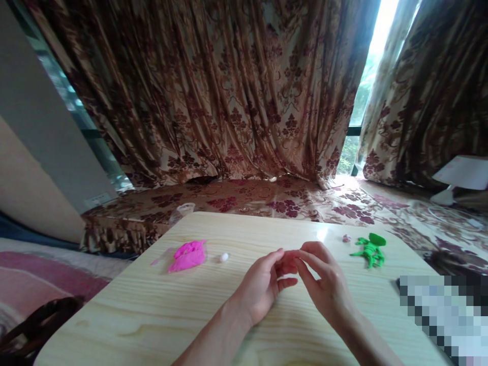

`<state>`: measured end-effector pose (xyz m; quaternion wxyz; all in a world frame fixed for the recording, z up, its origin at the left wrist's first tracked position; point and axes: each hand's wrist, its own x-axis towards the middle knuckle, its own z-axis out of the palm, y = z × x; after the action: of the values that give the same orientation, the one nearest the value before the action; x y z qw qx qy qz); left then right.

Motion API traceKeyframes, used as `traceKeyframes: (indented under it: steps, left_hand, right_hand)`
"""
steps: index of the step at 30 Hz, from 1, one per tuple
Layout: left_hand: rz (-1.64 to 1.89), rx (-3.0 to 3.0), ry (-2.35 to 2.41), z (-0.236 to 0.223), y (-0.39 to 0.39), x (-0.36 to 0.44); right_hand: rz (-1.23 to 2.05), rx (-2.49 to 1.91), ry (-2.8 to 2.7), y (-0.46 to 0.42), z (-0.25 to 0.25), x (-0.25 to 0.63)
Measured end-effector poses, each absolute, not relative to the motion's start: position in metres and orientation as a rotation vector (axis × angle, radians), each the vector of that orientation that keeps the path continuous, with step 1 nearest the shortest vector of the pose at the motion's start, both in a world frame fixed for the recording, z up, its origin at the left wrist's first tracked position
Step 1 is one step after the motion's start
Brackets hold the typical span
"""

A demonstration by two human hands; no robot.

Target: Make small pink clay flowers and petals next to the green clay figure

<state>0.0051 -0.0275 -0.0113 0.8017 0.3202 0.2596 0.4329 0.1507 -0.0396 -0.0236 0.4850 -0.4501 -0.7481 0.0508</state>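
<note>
Over the middle of the table, my left hand (263,284) has its fingers curled and its palm turned inward. My right hand (324,277) meets it, thumb and fingers pinched together at the left fingertips. Anything between those fingertips is hidden or too small to make out. To the left lies a soft bright pink lump (188,255), like modelling clay, on clear plastic film. A small white ball (223,257) sits between it and my left hand. Beyond my right hand are a green clay-like figure (371,250) with thin limbs and a small pinkish lump (346,238).
The pale wooden table (152,310) has rounded corners. A dark-edged, pixelated object (446,315) lies at its right. Behind the far left edge stands a clear plastic container (185,209). A white lamp (459,175) rests on the patterned ledge, before floral curtains (236,101).
</note>
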Motion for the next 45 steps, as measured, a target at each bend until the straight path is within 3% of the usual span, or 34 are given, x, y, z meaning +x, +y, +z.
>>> traceKeyframes:
  steps: [15,45]
  left_hand:
    - [0.767,0.336,0.159,0.000,-0.028,0.001]
    - [0.807,0.388,0.098,0.013,-0.023,-0.008]
  right_hand:
    - [-0.260,-1.272,-2.023,-0.037,-0.027,0.153]
    - [-0.344,-1.287,-2.171,-0.046,-0.014,0.137]
